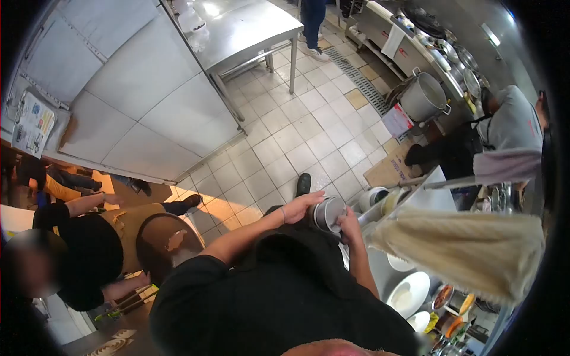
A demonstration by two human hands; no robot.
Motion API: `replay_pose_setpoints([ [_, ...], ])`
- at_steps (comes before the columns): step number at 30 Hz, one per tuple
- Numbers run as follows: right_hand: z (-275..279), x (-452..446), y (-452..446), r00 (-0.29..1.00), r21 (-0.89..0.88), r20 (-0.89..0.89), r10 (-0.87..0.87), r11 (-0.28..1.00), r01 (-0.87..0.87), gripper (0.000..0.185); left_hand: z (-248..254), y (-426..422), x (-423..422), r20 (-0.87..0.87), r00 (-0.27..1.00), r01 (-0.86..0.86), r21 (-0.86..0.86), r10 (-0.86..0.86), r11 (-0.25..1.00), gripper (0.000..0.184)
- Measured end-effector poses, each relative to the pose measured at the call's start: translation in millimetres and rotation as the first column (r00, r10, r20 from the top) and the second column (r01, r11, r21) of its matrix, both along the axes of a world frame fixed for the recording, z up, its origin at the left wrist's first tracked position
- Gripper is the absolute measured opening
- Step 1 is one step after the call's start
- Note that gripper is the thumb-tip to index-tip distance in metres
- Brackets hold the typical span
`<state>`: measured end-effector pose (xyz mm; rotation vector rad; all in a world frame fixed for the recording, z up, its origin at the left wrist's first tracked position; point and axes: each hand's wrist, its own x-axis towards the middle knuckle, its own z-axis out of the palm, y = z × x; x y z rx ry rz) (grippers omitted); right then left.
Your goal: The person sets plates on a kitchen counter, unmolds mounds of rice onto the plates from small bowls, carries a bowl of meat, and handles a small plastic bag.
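Observation:
A round grey metal container (329, 214) with a rim is held in front of my body, a little above waist height as seen from above. My left hand (301, 207) lies along its left side with the fingers reaching over the top edge. On the other side my right hand (349, 225) grips the rim, its fingers closed near the opening. The underside and exact kind of the container cannot be made out. Just right of my hands are white bowls (375, 197) at a metal counter.
A beige cloth (463, 252) hangs over a rail at right, above white dishes (408, 294). A person in an apron (127, 234) stands left by a round brown tub (169, 246). Another person in grey (515, 118) is at right, near a big pot (424, 95). A steel table (249, 29) stands ahead.

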<state>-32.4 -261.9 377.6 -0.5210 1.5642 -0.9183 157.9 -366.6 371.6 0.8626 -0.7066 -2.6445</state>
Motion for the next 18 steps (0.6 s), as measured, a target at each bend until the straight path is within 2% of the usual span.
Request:
replay_pose_setpoints([
  [3,-30.3,1.9,-57.2,0.989,-0.152,-0.143,-0.032,0.988,0.01,0.053,5.5,-46.7,-17.8,0.319,0.947,0.103,-0.259,-0.015,0.96,0.084],
  [7,-22.4,-4.8,-138.9,0.928,-0.257,-0.34,-0.15,0.965,0.062,0.052,17.4,-125.8,-37.3,0.208,0.976,0.121,-0.239,-0.071,0.963,0.079],
  [9,-41.6,-18.9,-172.6,0.897,-0.322,-0.4,-0.186,0.945,0.052,0.052,37.7,-169.0,-45.9,0.26,0.965,0.126,-0.294,-0.048,0.947,0.075],
  [11,-0.6,-29.0,-217.8,0.985,-0.28,-0.012,-0.171,0.947,0.161,0.052,55.6,-212.9,-55.3,0.297,0.955,0.131,-0.355,-0.021,0.926,0.071],
  [12,17.3,-34.8,-240.1,0.97,-0.24,0.18,-0.161,0.95,0.202,0.052,22.4,-233.4,-58.5,0.272,0.96,0.065,-0.452,0.068,0.89,0.064],
  [15,35.9,-49.4,-300.2,0.871,-0.127,0.479,-0.111,0.973,0.194,0.052,52.4,-282.7,-57.1,0.184,0.978,-0.008,-0.444,0.1,0.896,0.06],
  [16,31.4,-48.0,-318.0,0.913,-0.192,0.403,-0.058,0.97,0.147,0.053,48.7,-295.7,-56.6,0.183,0.975,-0.025,-0.463,0.124,0.886,0.06],
  [18,29.5,-41.1,-353.0,0.957,-0.183,0.289,0.009,0.982,0.046,0.054,56.9,-319.4,-52.3,0.229,0.955,-0.085,-0.406,0.191,0.91,0.061],
])
